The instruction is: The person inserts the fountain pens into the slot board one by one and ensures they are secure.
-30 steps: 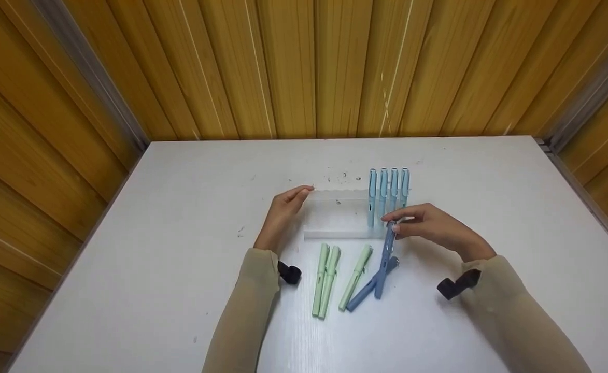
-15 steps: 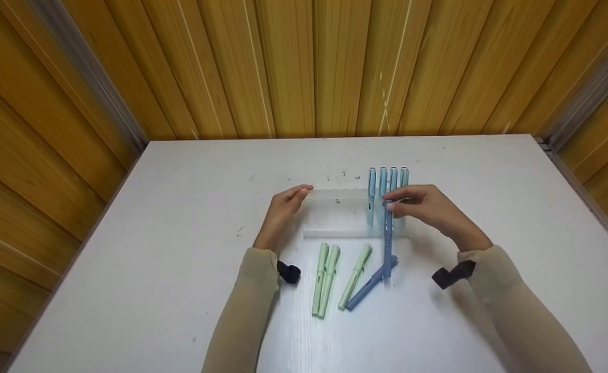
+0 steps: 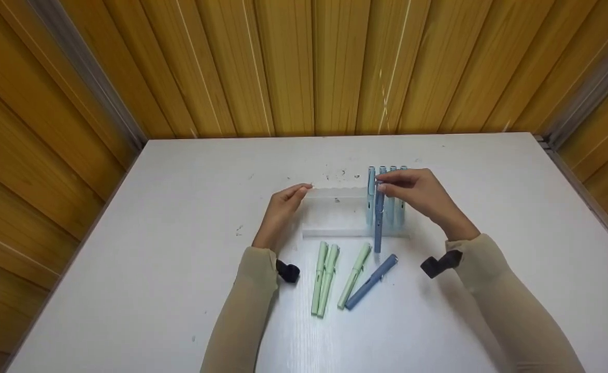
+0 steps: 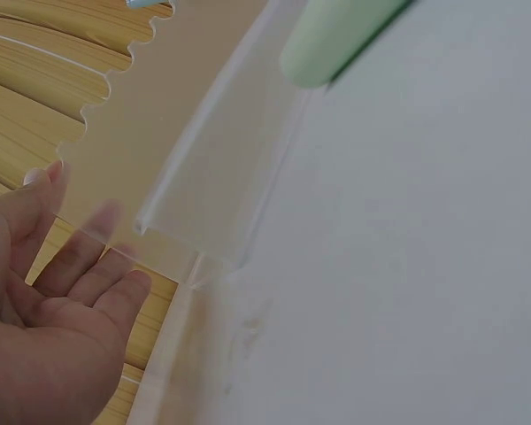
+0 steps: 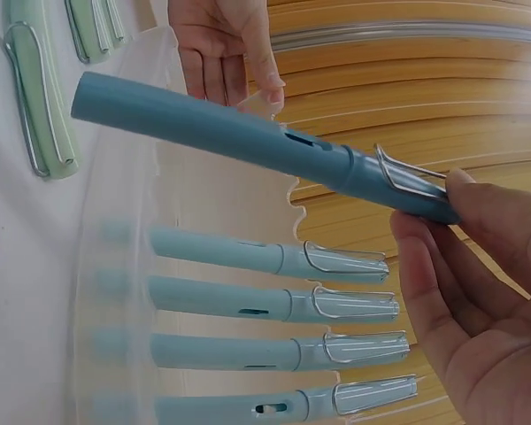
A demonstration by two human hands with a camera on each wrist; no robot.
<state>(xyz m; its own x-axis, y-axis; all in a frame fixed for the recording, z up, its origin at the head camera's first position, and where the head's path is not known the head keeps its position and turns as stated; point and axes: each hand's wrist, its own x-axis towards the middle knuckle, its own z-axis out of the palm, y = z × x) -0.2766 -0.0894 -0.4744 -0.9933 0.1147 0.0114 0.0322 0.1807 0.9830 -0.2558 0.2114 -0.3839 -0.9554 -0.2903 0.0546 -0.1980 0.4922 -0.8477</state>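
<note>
My right hand [image 3: 425, 199] pinches a dark blue pen [image 3: 379, 223] by its cap end, between thumb and fingertips. The pen hangs nearly upright in front of a clear plastic pen rack [image 3: 335, 233] with a scalloped top edge. Several light blue pens [image 5: 217, 297] stand in the rack's right part, caps up, clips showing. In the right wrist view, the dark blue pen [image 5: 221, 128] is beside this row, apart from it. My left hand [image 3: 283, 207] grips the rack's upper left edge; the left wrist view shows fingers [image 4: 115, 301] behind the clear sheet and the thumb in front.
Two light green pens [image 3: 325, 280] lie side by side on the white table [image 3: 143, 248] before the rack. A third green pen [image 3: 354, 277] lies to their right. Another dark blue pen [image 3: 371, 282] lies slantwise, its lower end close to that green pen. A wooden-panelled wall [image 3: 293, 67] stands behind.
My right hand has lifted the dark blue pen up off the other dark blue pen and moved it forward and slightly left, to the rack. The left hand has stayed at the rack's edge.
</note>
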